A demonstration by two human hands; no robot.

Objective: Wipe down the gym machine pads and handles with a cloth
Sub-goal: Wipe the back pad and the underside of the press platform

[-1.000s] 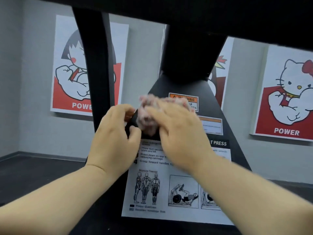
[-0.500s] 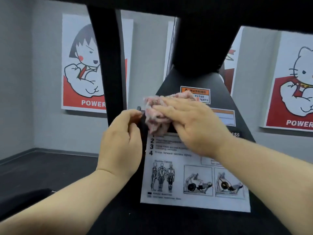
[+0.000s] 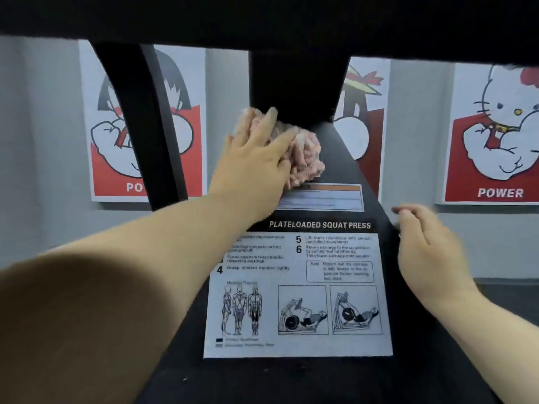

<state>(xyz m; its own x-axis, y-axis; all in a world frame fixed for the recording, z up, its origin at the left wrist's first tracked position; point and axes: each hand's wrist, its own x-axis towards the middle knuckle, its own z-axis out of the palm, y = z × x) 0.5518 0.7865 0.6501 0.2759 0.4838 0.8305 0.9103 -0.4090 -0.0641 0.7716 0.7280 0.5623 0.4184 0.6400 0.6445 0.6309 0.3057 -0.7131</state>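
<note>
Left hand [image 3: 256,158] flat, fingers straight, pressing the pink cloth [image 3: 306,153] against the black machine panel [image 3: 344,158]; the cloth is bunched under and to the right of the fingers. Right hand [image 3: 428,246] blurred, fingers loosely curled, holding nothing, at the panel's right edge beside the instruction label [image 3: 297,293]; contact unclear.

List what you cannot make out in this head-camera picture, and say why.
1. Warning label, head view: text blurred; its top edge lies under the pink cloth.
2. Instruction sheet: the first steps' numbers, covered by the left forearm.
3. Left poster: its word, cut by the black frame post.
4. Right hand: fingertips blurred; whether it touches anything is unclear.
</note>
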